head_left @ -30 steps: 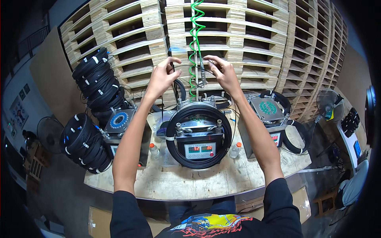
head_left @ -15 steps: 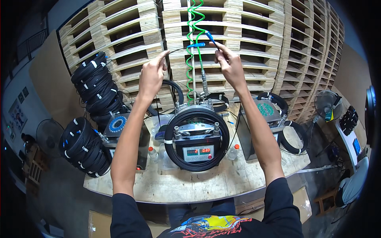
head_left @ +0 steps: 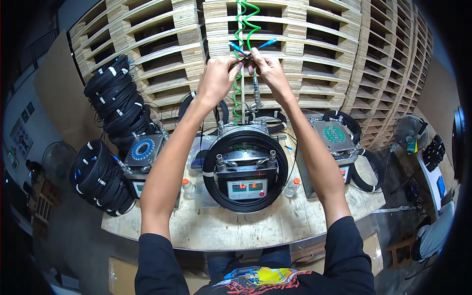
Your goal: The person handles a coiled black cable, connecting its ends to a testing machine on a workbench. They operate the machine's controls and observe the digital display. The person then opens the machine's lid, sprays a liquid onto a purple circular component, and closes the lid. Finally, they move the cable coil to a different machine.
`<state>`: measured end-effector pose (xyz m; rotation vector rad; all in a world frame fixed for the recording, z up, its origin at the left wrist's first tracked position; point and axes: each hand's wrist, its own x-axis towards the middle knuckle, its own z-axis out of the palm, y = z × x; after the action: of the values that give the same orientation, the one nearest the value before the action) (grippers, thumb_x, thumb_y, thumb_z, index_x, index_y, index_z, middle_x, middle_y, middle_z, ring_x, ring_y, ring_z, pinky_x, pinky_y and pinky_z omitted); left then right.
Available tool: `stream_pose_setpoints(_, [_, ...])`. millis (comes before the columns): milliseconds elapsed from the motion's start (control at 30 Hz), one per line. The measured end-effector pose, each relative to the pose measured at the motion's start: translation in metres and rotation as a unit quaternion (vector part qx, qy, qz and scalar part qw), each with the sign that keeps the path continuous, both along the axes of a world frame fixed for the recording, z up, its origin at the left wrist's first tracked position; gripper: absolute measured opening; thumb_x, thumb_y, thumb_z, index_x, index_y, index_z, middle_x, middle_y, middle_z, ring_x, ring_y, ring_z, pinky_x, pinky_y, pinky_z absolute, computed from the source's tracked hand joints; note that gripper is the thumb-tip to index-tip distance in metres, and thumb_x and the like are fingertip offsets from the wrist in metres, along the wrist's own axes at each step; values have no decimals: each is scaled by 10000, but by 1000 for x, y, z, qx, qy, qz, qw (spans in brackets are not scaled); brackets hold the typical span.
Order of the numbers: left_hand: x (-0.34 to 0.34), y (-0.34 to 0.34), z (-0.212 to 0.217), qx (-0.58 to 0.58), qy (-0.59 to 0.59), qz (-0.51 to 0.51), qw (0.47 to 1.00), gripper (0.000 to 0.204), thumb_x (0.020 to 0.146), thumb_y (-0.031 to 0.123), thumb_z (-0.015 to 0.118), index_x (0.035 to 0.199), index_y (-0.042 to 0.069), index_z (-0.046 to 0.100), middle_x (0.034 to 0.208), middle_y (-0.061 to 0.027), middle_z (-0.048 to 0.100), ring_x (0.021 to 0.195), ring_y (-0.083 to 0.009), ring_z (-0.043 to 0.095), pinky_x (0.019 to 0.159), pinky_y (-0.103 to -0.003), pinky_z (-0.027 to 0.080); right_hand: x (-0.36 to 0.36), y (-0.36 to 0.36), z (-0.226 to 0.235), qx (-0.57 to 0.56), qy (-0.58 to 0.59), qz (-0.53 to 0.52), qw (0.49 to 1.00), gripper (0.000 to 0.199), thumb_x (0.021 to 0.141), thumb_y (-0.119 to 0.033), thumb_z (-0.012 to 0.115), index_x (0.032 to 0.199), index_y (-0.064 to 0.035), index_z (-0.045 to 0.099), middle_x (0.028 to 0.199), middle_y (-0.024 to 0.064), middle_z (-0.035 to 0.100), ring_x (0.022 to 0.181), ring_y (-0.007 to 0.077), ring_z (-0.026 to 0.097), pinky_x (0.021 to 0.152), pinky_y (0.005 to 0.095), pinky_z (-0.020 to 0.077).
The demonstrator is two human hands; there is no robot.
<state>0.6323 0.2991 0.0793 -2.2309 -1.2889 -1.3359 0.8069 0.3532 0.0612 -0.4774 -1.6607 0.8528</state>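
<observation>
My left hand and my right hand meet above the middle machine, fingertips pinched close together on thin black fiber optic cable. Two blue connectors stick up from between the fingers: one blue connector leans left, the other blue connector leans right. Their cable ends seem to cross at the fingertips, and which hand grips which cannot be told. Below, a black cable coil with a white tie hangs around the front of the middle machine, which has a red-lit display.
Wound black cables rise in a stack at left, beside a machine with a blue ring. At right stands a machine with a green-dotted plate. Two orange-capped bottles flank the coil. A green spiral hose hangs before wooden pallets.
Both hands have come together from apart, bringing the cable ends with them. The blue connectors now point outward to either side. The middle machine's display reads differently.
</observation>
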Motion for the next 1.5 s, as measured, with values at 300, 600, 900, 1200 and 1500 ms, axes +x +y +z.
stream_pose_setpoints(300, [-9, 45, -16, -211, -362, -244, 875, 365, 979, 324, 710, 1182, 21, 705, 811, -19, 668, 575, -65, 581, 463, -216, 443, -21, 35, -14, -9, 34, 26, 999, 280, 1042, -253, 632, 1112, -1, 731, 769, 9, 647, 648, 56, 533, 567, 236, 417])
stream_pose_setpoints(600, [-72, 75, -46, -296, -381, -301, 822, 259, 1003, 246, 692, 1096, 4, 678, 939, -53, 699, 777, -92, 629, 674, -203, 497, 22, 93, -50, -100, 167, 89, 977, 224, 970, -149, 721, 1129, 5, 694, 900, 46, 683, 758, 96, 629, 697, 233, 529])
stream_pose_setpoints(900, [-181, 74, -115, -451, -309, -259, 796, 294, 967, 130, 711, 1215, -24, 675, 1068, -122, 743, 886, -138, 694, 853, -275, 576, 113, 100, -116, -204, 227, 126, 944, 215, 944, -83, 734, 1128, -48, 628, 967, 106, 692, 853, 164, 672, 819, 312, 579])
stream_pose_setpoints(1200, [-160, 86, -176, -441, -51, -168, 880, 276, 969, 250, 728, 1128, 28, 772, 955, -50, 764, 821, -90, 664, 742, -282, 531, 85, 107, -163, -81, -395, 43, 914, 255, 913, -125, 761, 1136, -3, 738, 959, 119, 780, 875, 131, 717, 851, 295, 565])
stream_pose_setpoints(1500, [-106, 89, -189, -475, -257, -289, 790, 246, 975, 208, 729, 1088, -11, 731, 890, -76, 739, 801, -124, 707, 755, -285, 584, 27, 84, -174, -219, -218, 219, 925, 170, 937, -36, 706, 1081, 53, 688, 887, 91, 720, 784, 134, 681, 758, 293, 578])
